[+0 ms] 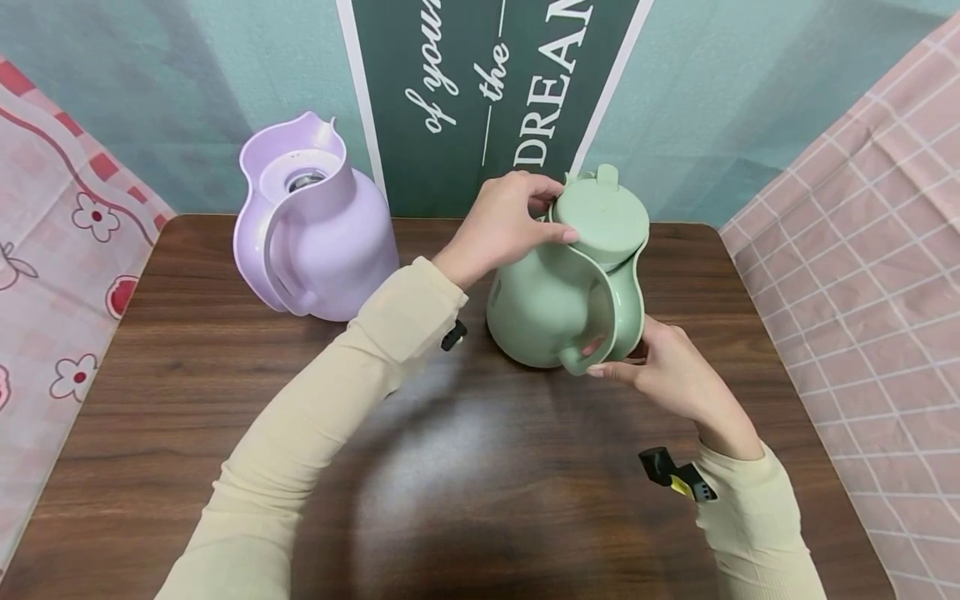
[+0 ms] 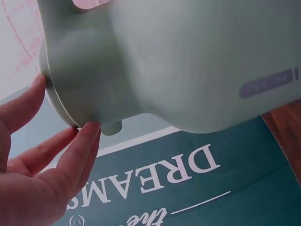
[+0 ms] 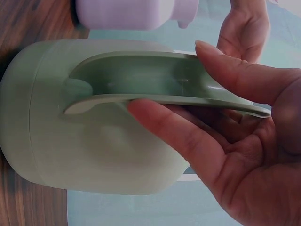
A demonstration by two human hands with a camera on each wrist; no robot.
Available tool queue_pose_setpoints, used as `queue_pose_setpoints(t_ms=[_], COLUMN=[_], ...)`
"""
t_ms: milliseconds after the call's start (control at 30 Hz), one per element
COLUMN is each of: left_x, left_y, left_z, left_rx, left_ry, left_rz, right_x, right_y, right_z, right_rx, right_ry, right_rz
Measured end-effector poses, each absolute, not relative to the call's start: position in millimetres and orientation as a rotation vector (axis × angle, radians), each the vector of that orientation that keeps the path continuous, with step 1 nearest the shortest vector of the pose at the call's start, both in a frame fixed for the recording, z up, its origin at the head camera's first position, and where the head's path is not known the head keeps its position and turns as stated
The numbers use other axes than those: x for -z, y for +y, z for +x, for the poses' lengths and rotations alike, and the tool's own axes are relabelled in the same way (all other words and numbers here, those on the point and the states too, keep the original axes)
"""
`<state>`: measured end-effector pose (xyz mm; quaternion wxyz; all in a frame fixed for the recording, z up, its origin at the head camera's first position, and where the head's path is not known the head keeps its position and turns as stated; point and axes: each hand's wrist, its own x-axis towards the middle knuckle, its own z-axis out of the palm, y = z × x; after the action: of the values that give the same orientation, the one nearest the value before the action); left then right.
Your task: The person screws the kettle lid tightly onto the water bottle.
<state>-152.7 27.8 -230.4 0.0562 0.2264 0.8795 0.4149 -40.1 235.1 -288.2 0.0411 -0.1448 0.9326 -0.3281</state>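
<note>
A pale green thermos jug [image 1: 536,308] stands at the right of the table, its round green lid [image 1: 603,218] sitting in the top. My left hand [image 1: 513,221] pinches the lid at its left side, thumb along the near edge and fingers behind. In the left wrist view, its fingertips [image 2: 89,129] press the rim of the lid. Lower down, my right hand [image 1: 671,371] holds the jug's handle [image 1: 617,312]. The right wrist view has the thumb on one side of that handle and the index finger [image 3: 164,125] on the other; the remaining fingers are partly hidden.
A lilac thermos jug [image 1: 341,242] without a lid stands at the back left, its inner mouth showing. Behind the wooden table [image 1: 487,500] hangs a teal cloth with a dark green lettered panel [image 1: 480,100]. Patterned cloths [image 1: 870,275] border both sides.
</note>
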Motion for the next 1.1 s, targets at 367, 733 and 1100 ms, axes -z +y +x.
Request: queue_pose_setpoints(t_ms=[367, 733, 1100], left_x=[231.7, 230.9, 231.8], left_y=[36.2, 39.4, 32.0], left_z=[-143.1, -139.5, -145.6], left_rx=[-1.117, -1.043, -1.194], left_ry=[2.797, 2.846, 2.765], left_rz=[0.715, 0.661, 0.71], right_x=[289.2, 290.5, 290.9], right_y=[235.4, 236.4, 237.0], right_z=[-39.1, -40.0, -40.7], right_rx=[1.011, 1.007, 1.02], right_ry=[2.856, 2.853, 2.849], right_rz=[-0.448, -0.44, -0.477])
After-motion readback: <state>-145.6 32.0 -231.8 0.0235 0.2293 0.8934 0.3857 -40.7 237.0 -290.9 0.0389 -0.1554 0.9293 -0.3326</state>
